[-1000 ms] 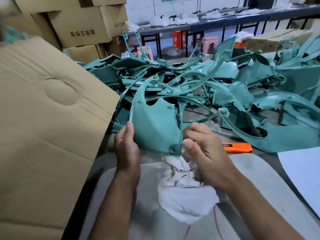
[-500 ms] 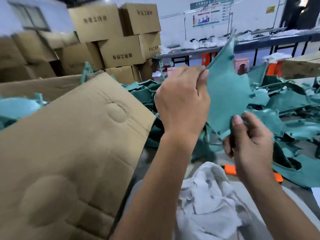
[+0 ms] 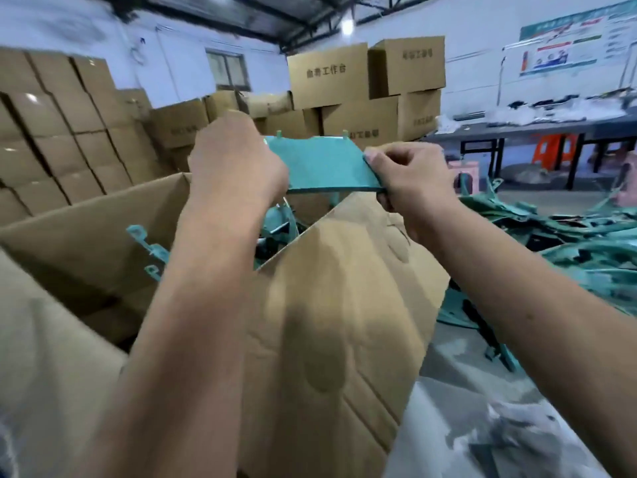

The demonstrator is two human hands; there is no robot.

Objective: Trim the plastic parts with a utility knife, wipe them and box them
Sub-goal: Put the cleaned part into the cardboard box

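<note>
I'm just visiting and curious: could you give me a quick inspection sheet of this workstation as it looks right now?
Surface: grey table, partly blurred, at lower right.
Job's things: teal plastic part held up over the open cardboard box; more teal parts inside the box; pile of teal parts on the right.
Clutter: white cloth at lower right; no knife seen.
Hands: left hand grips the part's left end; right hand pinches its right end.
Cables: nothing seen.
Surroundings: stacked cartons, bench with orange stool, wall poster.
</note>
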